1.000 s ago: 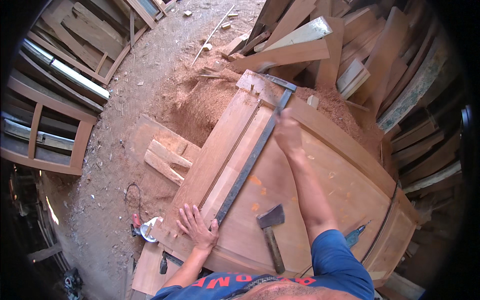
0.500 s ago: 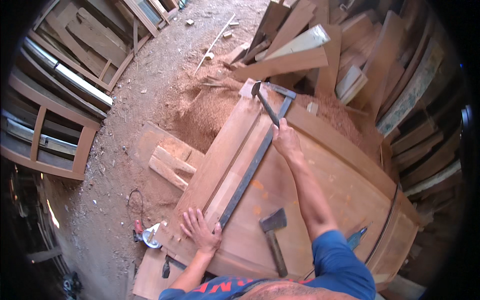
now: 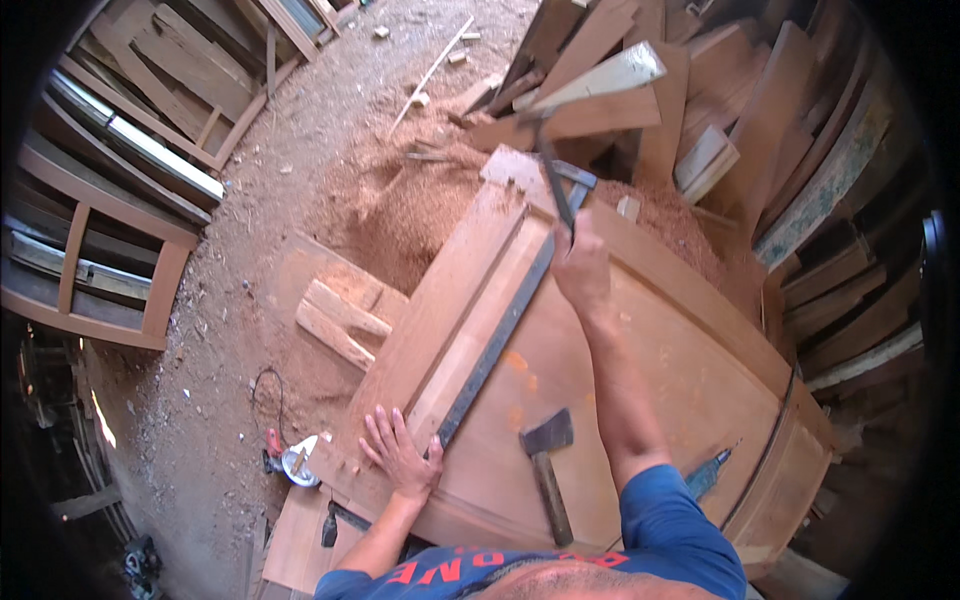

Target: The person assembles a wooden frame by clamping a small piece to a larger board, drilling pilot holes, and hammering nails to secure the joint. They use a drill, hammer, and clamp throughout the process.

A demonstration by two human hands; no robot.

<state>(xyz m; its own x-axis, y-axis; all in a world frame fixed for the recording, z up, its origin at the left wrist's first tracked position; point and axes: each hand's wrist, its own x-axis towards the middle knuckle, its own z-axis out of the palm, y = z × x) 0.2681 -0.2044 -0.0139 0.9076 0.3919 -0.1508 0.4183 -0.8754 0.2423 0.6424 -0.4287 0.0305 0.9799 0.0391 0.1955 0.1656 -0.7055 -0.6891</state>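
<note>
A large panelled wooden door [image 3: 660,370] lies flat before me. A long dark bar clamp [image 3: 497,345] runs across it, its jaw [image 3: 575,175] at the far edge. My right hand [image 3: 583,262] grips a hammer [image 3: 556,180] by its handle, raised over the far end of the door near the clamp jaw; its head is blurred. My left hand [image 3: 405,455] lies flat with fingers spread on the door's near left frame, the thumb beside the bar's near end. A hatchet [image 3: 548,437] rests on the panel between my arms.
A teal power tool [image 3: 708,474] lies on the door at right. A disc-bladed power tool [image 3: 298,464] with a cable sits at lower left. Wooden offcuts [image 3: 335,325] and sawdust [image 3: 415,220] lie beyond the door. Stacked boards [image 3: 740,110] and window frames [image 3: 110,270] flank the space.
The hammer has swung up, its head higher and farther from the door. My right hand has moved slightly right and nearer. My left hand stays pressed in place.
</note>
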